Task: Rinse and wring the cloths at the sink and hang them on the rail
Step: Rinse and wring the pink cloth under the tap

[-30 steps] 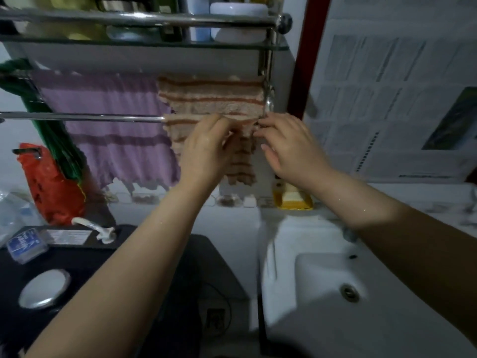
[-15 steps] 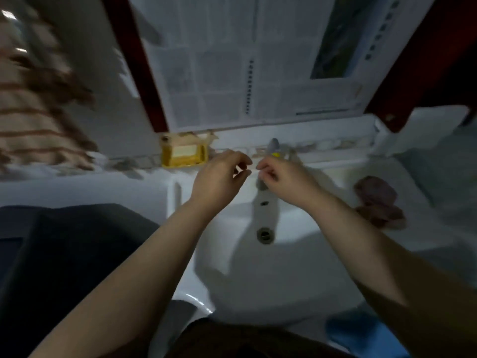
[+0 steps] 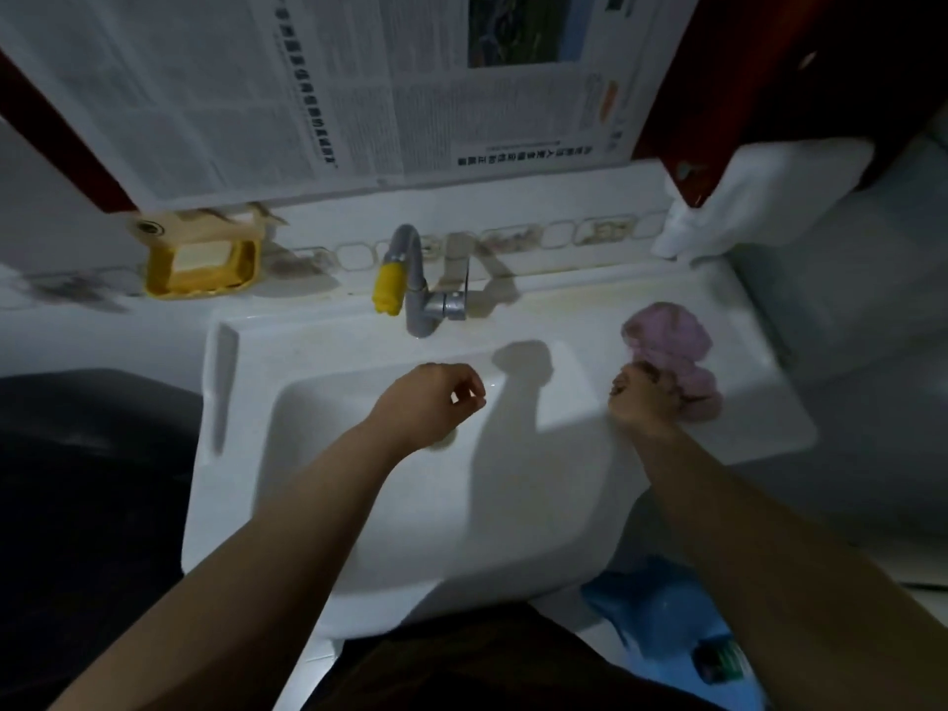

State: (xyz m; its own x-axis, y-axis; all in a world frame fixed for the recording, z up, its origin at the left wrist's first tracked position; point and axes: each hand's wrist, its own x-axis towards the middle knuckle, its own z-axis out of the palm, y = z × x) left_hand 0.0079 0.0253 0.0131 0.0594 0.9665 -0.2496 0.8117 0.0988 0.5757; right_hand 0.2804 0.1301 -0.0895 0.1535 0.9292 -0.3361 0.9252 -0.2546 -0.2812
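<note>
Newspaper sheets (image 3: pixel 308 84) line the wall behind a white sink (image 3: pixel 513 341) with a grey tap (image 3: pixel 418 279). On the sink's right ledge lies a crumpled pink cloth (image 3: pixel 672 336); the right hand (image 3: pixel 644 397) curls its grip around the cloth's near edge. Over the basin, the left hand (image 3: pixel 428 402) hovers loosely curled, holding nothing. This looks like fetching the next cloth; next it likely needs carrying under the tap for rinsing.

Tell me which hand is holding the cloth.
The right hand grips the pink cloth on the sink ledge; the left hand holds nothing.
</note>
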